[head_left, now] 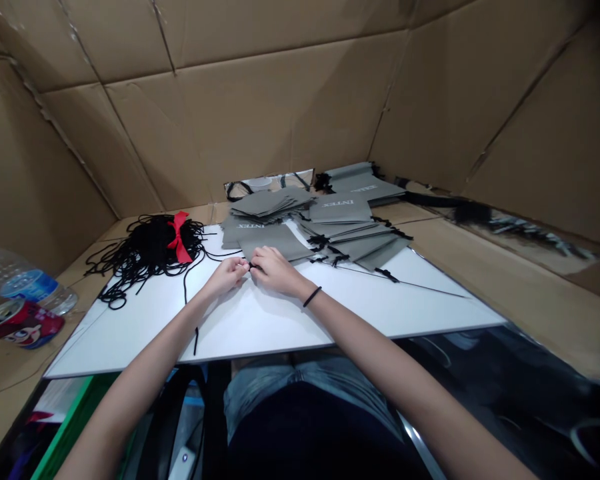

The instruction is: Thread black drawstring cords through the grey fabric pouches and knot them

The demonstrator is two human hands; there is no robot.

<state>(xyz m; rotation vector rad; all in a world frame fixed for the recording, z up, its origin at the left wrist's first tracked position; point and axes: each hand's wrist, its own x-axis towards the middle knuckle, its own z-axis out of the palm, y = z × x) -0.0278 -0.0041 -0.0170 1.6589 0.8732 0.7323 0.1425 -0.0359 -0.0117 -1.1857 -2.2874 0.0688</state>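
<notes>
My left hand (230,275) and my right hand (276,270) meet at the near corner of a grey printed bag (275,240) on the white board. The fingertips of both are pinched on a short stretch of black cord (251,265) there; how it is looped or knotted is too small to tell. A length of the same cord also shows beside and below my left forearm. To the left lies a bundle of loose black cords (150,243), tied round with a red ribbon (179,239).
More grey bags with black cords lie in piles (360,230) behind and right of my hands. The white board (360,313) rests before cardboard walls (280,107). At far left are a red can (25,325) and a plastic bottle (35,283). A green crate (70,423) sits below.
</notes>
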